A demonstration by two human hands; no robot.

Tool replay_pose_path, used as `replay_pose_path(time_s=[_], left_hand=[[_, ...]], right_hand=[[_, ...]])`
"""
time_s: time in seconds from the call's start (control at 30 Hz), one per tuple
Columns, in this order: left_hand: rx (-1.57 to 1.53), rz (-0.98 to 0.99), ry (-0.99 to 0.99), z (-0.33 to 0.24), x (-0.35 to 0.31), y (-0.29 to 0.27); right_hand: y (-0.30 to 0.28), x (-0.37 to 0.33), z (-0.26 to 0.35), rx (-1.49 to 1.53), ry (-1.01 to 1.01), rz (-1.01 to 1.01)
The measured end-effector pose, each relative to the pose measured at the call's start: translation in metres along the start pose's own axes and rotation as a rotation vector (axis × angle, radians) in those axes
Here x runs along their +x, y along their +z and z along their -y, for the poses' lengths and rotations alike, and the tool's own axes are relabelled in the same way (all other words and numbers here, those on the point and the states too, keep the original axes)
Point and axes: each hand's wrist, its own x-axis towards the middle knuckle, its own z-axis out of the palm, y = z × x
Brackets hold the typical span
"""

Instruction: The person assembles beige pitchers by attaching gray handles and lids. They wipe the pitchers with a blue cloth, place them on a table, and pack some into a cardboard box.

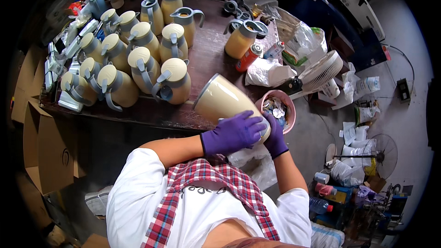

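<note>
A single head-worn fisheye view looks steeply down from above the person's chest, facing the far tabletop [202, 59]; the gloved hands sit close below the lens, the floor curves away at right, and edges bend toward the rim

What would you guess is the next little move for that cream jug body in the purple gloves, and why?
Probably setting the cream jug body upright on the table. Both gloved hands, left hand and right hand, hold it tilted at the base, and finished jugs stand in rows close by.
</note>
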Motion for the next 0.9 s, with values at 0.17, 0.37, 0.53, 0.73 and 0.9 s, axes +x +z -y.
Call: replay_pose_path(time_s=[0.17,0.37,0.53,0.73,0.9], left_hand=[[-1.089,0.270,-0.574,0.063,-0.022,-0.012],[-0.793,0.123,-0.648,0.035,-0.002,-0.029],[-0.868,0.012,-0.678,0.016,-0.014,0.012],[-1.344,0.212,-0.946,0.062,-0.015,-0.011],[-0.813,-0.155,-0.749,-0.043,-0.037,0.030]], right_hand=[[-0.029,0.013,0.078,0.163,-0.235,-0.078],[-0.033,0.011,0.091,0.488,-0.157,0.013],[-0.018,0.022,0.007,-0.225,-0.337,-0.153],[-0.039,0.030,0.113,0.025,-0.380,-0.112],[-0.003,0.042,0.033,-0.081,-0.273,-0.053]])
